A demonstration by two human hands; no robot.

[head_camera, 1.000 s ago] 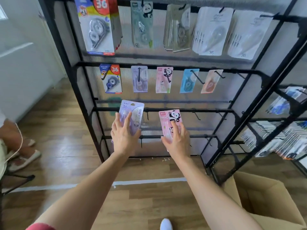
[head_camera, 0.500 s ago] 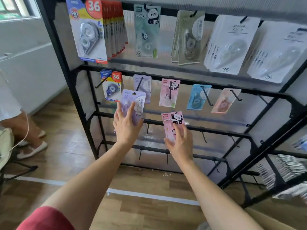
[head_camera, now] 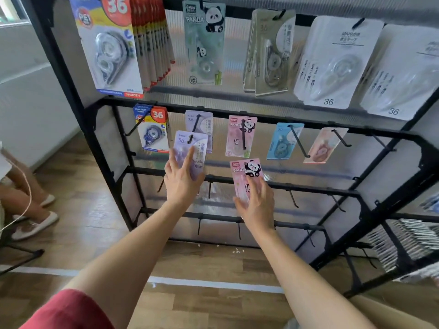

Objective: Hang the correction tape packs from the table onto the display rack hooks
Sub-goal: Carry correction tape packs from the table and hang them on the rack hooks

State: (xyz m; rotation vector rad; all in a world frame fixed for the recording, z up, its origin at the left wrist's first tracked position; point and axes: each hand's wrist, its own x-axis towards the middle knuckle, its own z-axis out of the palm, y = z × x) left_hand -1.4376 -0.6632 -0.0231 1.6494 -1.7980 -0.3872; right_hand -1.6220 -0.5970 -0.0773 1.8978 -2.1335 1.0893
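Holding one pack per hand here. The left hand grip pinches the purple pack by its lower half, index finger lying up the front. The right hand grip pinches the pink panda pack the same way, at 4 o'clock from the purple one.

Both cards stand tall, long axis vertical, hang-hole end pointing to 12 o'clock. Purple's hole sits right at the hook tip; can't tell if it's threaded.

Risk imo: gripping so low lets the card top flex and skid off the tip, then it drops. Pink is below the hung pink pack on the rack, not hooked yet.
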